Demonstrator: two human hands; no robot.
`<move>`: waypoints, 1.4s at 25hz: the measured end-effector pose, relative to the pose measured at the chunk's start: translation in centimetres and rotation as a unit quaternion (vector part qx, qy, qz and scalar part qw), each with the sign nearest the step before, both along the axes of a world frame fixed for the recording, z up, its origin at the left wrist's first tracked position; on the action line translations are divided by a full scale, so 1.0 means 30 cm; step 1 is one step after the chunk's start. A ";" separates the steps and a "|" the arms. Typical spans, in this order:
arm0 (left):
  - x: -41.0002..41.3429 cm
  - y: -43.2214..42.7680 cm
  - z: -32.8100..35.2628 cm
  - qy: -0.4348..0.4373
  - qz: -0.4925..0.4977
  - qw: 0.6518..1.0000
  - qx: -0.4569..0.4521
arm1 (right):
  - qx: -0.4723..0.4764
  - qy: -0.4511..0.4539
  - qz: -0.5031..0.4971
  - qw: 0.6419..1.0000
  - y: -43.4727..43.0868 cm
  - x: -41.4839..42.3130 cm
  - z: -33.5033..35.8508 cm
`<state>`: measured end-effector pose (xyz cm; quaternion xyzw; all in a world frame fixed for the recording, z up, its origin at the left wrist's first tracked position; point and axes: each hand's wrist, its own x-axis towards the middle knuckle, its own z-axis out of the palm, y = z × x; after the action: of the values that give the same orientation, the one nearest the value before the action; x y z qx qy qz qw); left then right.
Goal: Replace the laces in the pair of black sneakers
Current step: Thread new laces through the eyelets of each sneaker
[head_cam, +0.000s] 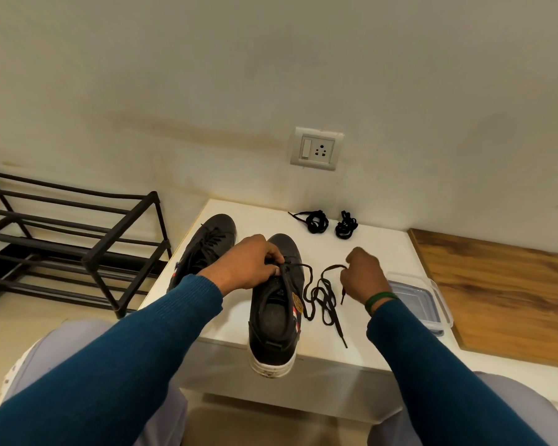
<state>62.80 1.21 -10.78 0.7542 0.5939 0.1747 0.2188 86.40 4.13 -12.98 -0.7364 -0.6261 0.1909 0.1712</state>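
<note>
left hand (pixel 250 267) pinching the lace (pixel 336 321) at the sneaker (pixel 276 313), right hand (pixel 364 276) fingers (pixel 351 256) curling round its far loop, slack lying tangled on the worktop (pixel 264 220), two bundles (pixel 316 221) sitting behind

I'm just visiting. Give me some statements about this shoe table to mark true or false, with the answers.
1. One coiled lace bundle and a second bundle lie on the white table beyond the shoes. True.
2. The right hand holds nothing. False: it pinches the loose lace.
3. The near sneaker, held by the left hand, overhangs the table's front edge. True.
4. The far sneaker has no lace. False: it is laced.
</note>
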 end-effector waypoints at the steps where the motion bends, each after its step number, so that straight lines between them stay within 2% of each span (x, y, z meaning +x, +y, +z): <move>1: -0.003 0.001 0.003 -0.006 0.000 1.000 -0.005 | 0.043 0.124 -0.031 0.991 0.017 0.005 0.026; 3: -0.012 0.000 0.011 -0.019 0.003 1.000 -0.022 | 0.103 0.364 -0.064 0.923 0.024 0.002 0.103; 4: -0.014 -0.003 0.016 -0.025 0.004 0.999 -0.029 | 0.123 0.430 -0.060 0.892 0.024 0.003 0.134; 5: -0.015 -0.008 0.021 -0.030 0.003 0.999 -0.035 | 0.136 0.468 -0.048 0.872 0.026 0.007 0.152; 7: -0.013 -0.022 0.028 -0.033 -0.003 0.999 -0.042 | 0.133 0.488 -0.011 0.863 0.028 0.007 0.161; 8: -0.013 -0.028 0.030 -0.031 -0.005 0.999 -0.044 | 0.121 0.466 0.018 0.876 0.029 0.002 0.156; 9: -0.016 -0.033 0.029 -0.029 -0.005 0.998 -0.047 | 0.110 0.408 0.048 0.905 0.034 -0.003 0.136; 11: -0.024 -0.036 0.025 -0.024 0.001 0.999 -0.048 | 0.091 0.191 0.104 0.972 0.049 -0.012 0.080; 12: -0.032 -0.036 0.020 -0.016 0.006 0.999 -0.044 | 0.083 0.101 0.106 0.986 0.058 -0.016 0.052; 13: -0.037 -0.034 0.015 -0.005 0.010 0.999 -0.039 | 0.076 0.054 0.088 0.992 0.070 -0.014 0.020; 15: -0.043 -0.034 0.006 0.008 0.015 0.999 -0.030 | 0.055 0.049 0.017 0.997 0.091 -0.003 -0.033; 17: -0.042 -0.035 0.002 0.001 0.022 0.999 -0.029 | 0.048 0.031 0.000 0.998 0.107 -0.001 -0.068; 24: -0.025 -0.010 0.002 -0.004 0.033 0.999 -0.014 | 0.100 -0.073 0.128 0.984 0.184 -0.070 -0.158; 31: -0.024 0.025 0.023 0.010 0.029 0.998 -0.056 | 0.072 -0.201 0.194 0.958 0.290 -0.140 -0.189; 33: -0.014 0.010 0.052 0.004 0.014 0.996 -0.083 | 0.071 -0.200 0.182 0.960 0.290 -0.140 -0.182; 35: -0.004 -0.017 0.081 0.013 -0.012 0.993 -0.117 | 0.083 -0.130 0.159 0.975 0.281 -0.135 -0.145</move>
<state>62.69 0.70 -8.34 0.7328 0.6039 0.0914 0.3000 82.34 12.57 -17.32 -0.6291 -0.7657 0.0654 0.1167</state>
